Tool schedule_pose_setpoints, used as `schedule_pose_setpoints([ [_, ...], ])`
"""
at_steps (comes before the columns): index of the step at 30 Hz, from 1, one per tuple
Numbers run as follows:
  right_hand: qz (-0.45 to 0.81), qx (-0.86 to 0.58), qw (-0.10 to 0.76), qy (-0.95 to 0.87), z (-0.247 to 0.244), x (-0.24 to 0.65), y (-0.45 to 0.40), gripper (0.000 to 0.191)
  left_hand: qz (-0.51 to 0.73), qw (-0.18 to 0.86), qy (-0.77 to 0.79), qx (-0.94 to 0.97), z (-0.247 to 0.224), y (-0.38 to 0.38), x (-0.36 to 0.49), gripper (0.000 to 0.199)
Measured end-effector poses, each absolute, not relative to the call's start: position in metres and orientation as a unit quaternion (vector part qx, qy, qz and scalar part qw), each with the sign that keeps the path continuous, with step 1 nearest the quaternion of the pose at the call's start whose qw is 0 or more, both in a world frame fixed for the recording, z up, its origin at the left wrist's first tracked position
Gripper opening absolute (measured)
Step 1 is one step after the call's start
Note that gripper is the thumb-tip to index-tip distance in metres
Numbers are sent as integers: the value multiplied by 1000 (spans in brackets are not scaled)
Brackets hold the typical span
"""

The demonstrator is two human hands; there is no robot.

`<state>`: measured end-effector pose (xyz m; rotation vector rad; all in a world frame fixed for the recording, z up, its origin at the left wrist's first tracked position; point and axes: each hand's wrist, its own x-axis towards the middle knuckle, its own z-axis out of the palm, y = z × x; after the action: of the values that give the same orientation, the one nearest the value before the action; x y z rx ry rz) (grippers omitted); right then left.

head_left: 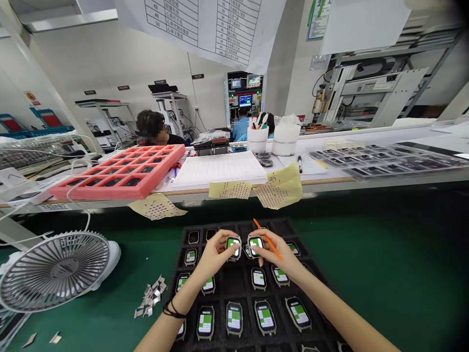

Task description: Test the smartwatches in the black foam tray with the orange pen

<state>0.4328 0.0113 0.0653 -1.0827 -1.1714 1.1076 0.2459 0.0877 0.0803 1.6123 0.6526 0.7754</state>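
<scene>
Smartwatch (pixel 233 248) pinched in left hand (pixel 215 255), another smartwatch (pixel 255 246) in right hand (pixel 274 256) alongside orange stick (pixel 270 239)

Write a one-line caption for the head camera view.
Left hand and right hand hold smartwatches over a black tray on a green mat.

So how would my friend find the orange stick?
Find the green work mat, then the black foam tray of square smartwatches on it. The person's right hand above the tray holds a thin orange stick, the only orange thing among the watches.
</scene>
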Motion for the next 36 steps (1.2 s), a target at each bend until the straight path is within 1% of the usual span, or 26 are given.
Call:
schedule_pose_setpoints([
  [7,481,-479,561,-474,67,435,10,34,283,581,260,718,86,85,243,39],
  [12,484,-453,563,-493,67,435,10,36,298,603,261,693,84,87,244,37],
  [19,497,-431,543,-522,65,437,10,43,313,644,247,652,87,90,242,53],
  [22,495,-434,539,-526,64,438,10,45,322,633,260,654,89,90,242,50],
  [27,482,-462,558,-494,68,435,9,37,324,596,296,672,90,90,243,38],
  [33,470,-475,583,-463,66,432,11,37,343,563,327,677,90,90,244,40],
  [36,468,-477,575,-472,62,433,11,35,349,546,326,689,90,90,244,37],
])
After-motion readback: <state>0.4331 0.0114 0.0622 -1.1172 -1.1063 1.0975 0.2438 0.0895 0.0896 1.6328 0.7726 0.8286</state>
